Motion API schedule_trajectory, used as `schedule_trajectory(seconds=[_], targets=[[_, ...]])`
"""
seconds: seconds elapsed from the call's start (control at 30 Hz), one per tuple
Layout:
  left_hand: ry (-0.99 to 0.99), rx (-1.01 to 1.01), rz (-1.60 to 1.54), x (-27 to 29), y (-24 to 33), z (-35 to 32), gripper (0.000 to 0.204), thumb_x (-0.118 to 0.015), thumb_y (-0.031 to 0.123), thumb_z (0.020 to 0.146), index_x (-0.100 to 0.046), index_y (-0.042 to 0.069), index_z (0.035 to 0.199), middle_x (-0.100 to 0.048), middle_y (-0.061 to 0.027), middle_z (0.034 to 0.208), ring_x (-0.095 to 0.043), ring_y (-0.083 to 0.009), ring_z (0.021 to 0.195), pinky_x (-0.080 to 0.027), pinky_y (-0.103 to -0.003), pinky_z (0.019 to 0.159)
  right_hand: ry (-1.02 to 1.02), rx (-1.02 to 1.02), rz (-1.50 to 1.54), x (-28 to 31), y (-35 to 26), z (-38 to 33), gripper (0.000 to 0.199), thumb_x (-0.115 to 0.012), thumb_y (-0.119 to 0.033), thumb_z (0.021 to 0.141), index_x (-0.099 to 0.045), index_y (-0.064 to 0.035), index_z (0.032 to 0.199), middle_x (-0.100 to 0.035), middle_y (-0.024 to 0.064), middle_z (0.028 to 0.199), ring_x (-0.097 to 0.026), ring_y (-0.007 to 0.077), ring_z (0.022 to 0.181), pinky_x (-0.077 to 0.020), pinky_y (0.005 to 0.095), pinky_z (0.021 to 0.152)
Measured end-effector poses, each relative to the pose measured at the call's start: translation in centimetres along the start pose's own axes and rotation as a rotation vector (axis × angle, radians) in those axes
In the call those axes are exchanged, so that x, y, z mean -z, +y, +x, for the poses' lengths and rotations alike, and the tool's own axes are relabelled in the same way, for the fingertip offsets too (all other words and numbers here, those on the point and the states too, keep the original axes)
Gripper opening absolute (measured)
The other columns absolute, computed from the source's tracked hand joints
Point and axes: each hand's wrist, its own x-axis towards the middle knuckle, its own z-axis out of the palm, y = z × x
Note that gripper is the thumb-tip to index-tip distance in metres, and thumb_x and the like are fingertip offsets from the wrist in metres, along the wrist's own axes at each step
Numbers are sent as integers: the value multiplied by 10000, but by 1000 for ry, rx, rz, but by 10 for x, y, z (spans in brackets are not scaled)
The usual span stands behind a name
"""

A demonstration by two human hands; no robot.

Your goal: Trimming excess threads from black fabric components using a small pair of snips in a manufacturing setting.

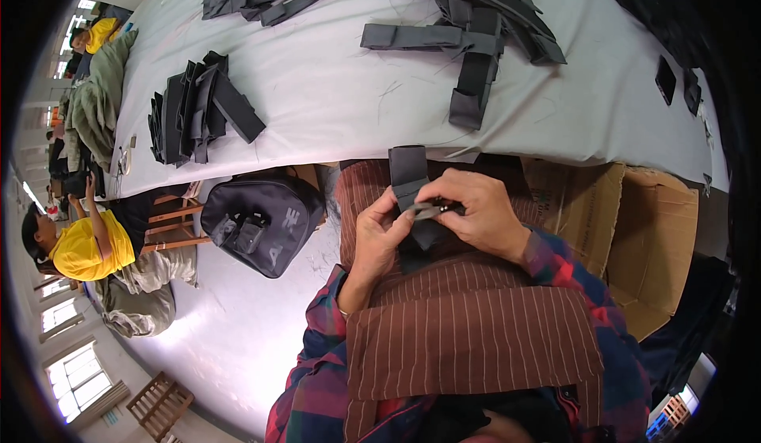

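Observation:
Over my lap, my left hand [376, 235] is closed, pinching a folded dark grey fabric strip [407, 165] between thumb and fingers. The strip stands up toward the table edge, and its lower end hangs below my fingers. My right hand [485, 214] is closed around small metal thread snips [428, 210]. Their blades lie across the strip, close to my left thumb tip. My fingers partly hide the snips' handle, so I cannot tell whether the blades touch a thread.
A white-covered table [317, 110] spans ahead, bearing a strip pile [194, 110] at left, more strips [476, 42] farther off and a phone [666, 80]. An open cardboard box [646, 237] stands right. Left are a black bag [265, 222] and a person in yellow [95, 246].

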Motion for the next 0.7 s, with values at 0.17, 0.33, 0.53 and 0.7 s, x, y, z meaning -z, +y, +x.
schedule_trajectory(seconds=[0.17, 0.33, 0.53, 0.7], targets=[[12, 17, -25, -7, 11, -1, 303, -631, 27, 899, -587, -58, 1186, -562, -42, 1209, -521, -118, 1106, -411, -260, 959, -65, -55, 240, 2, 5, 0, 156, -677, -29, 750, -657, -78, 897, -665, 66, 793, -644, 254, 711, -487, 306, 639], [6, 11, -5, -5, 8, 1, 201, -658, 48, 894, -619, -45, 1068, -556, -38, 1161, -515, -112, 1070, -395, -244, 940, 30, -35, 249, 7, 9, 4, 192, -673, 7, 748, -667, -54, 930, -656, 64, 817, -648, 213, 724, -496, 296, 652], [-25, -94, 106, -2, 4, 3, 136, -684, 53, 877, -622, -25, 969, -542, -17, 1040, -499, -97, 973, -384, -220, 875, 37, 81, 19, 8, 7, 7, 187, -667, -3, 724, -664, -72, 898, -584, 60, 797, -615, 257, 691, -481, 328, 605], [-22, -114, 197, -5, 3, 4, 146, -715, 51, 845, -626, -24, 934, -537, -23, 1004, -494, -102, 946, -389, -221, 838, 63, 165, -182, 3, -1, 9, 150, -642, -7, 725, -584, -77, 845, -523, 65, 828, -592, 286, 667, -459, 377, 573]])
